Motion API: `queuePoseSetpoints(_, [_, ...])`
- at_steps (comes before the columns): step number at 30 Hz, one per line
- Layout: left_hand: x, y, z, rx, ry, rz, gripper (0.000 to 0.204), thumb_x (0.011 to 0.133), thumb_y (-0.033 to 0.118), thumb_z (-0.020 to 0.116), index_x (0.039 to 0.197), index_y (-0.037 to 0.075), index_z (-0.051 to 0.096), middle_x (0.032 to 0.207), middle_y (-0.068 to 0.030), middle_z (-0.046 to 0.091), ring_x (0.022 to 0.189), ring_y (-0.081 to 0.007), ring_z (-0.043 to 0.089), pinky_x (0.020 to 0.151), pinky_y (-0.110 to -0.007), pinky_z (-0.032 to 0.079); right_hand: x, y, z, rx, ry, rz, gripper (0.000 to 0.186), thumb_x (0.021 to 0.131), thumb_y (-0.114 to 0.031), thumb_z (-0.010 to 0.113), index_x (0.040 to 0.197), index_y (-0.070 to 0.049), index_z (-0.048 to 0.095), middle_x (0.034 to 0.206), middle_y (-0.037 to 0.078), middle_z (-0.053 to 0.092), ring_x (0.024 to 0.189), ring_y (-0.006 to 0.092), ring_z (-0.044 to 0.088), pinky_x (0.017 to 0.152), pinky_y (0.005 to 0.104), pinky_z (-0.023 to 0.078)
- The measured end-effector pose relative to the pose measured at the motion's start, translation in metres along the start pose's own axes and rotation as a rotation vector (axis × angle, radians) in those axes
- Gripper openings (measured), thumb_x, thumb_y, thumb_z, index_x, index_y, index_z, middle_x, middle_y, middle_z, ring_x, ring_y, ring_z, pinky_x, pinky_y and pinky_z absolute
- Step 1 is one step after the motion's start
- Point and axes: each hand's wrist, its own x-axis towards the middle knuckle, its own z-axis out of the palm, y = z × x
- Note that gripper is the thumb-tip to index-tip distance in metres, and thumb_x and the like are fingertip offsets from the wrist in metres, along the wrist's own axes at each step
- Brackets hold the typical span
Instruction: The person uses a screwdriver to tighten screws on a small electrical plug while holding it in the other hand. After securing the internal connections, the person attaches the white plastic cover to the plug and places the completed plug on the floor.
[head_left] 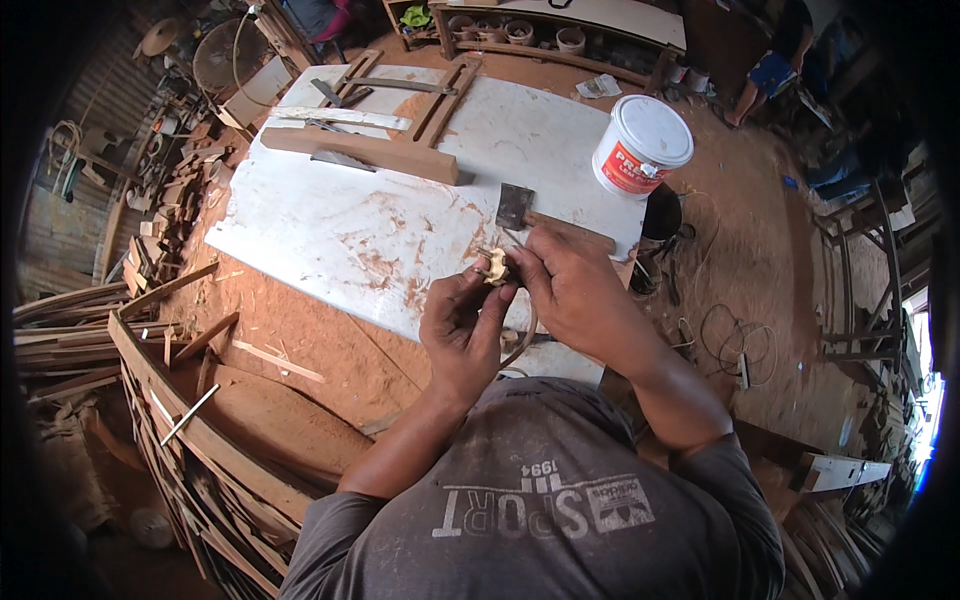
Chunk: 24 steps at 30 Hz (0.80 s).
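Observation:
My left hand (462,325) pinches a small, pale yellow, notched piece (495,265) above the white board (350,220); whether it is wood or metal, I cannot tell. My right hand (570,290) is closed beside it on a thin dark tool (512,238), whose tip is at the piece's upper edge. A brown curved strip or cord hangs below the hands. Just beyond them lies a tool with a square dark metal head (514,205) and a wooden handle, which runs behind my right hand.
A white bucket (642,135) stands at the back right. A plank (355,150), saw and wooden frame lie at the back left. Long wood strips (200,460) pile at the lower left. Cables (740,350) lie on the right floor; another person's leg (748,100) shows beyond.

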Motion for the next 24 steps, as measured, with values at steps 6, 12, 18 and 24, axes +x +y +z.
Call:
queuePoseSetpoints(6, [0.001,-0.004,-0.005,-0.076,0.022,-0.056,0.030,0.095,-0.014,0.059,0.120,0.000,0.050,0.119,-0.0189,0.067,0.117,-0.0253,0.065,0.096,-0.036,0.058,0.000,0.018,0.004,0.170,-0.187,0.141,0.031,0.102,-0.029,0.060,0.104,0.001,0.064,0.078,0.023,0.066,0.072,0.0388,0.065,0.065,0.0434,0.051])
queuePoseSetpoints(12, [0.007,0.000,-0.008,-0.300,0.091,-0.154,0.032,0.096,-0.010,0.061,0.122,0.004,0.049,0.128,-0.0163,0.063,0.121,-0.0272,0.063,0.098,-0.039,0.056,-0.008,0.015,-0.011,0.333,-0.076,0.058,0.029,0.094,-0.025,0.073,0.117,-0.007,0.070,0.097,0.010,0.069,0.077,0.0192,0.063,0.066,0.0327,0.051])
queuePoseSetpoints(18, [0.003,-0.001,-0.014,-0.293,0.055,-0.130,0.034,0.096,-0.011,0.060,0.124,0.004,0.049,0.131,-0.0172,0.062,0.126,-0.0264,0.060,0.104,-0.039,0.052,-0.014,0.006,-0.013,0.295,-0.028,-0.057,0.035,0.082,-0.012,0.084,0.114,-0.003,0.072,0.107,0.011,0.072,0.087,0.0155,0.068,0.079,0.0301,0.055])
queuePoseSetpoints(24, [0.006,0.004,-0.012,-0.212,-0.023,-0.047,0.034,0.096,-0.012,0.060,0.125,0.004,0.050,0.133,-0.0164,0.060,0.126,-0.0282,0.060,0.106,-0.041,0.051,-0.014,0.009,-0.009,0.415,-0.051,-0.002,0.032,0.086,-0.012,0.081,0.115,-0.001,0.072,0.109,0.012,0.073,0.096,0.0167,0.070,0.084,0.0312,0.055])
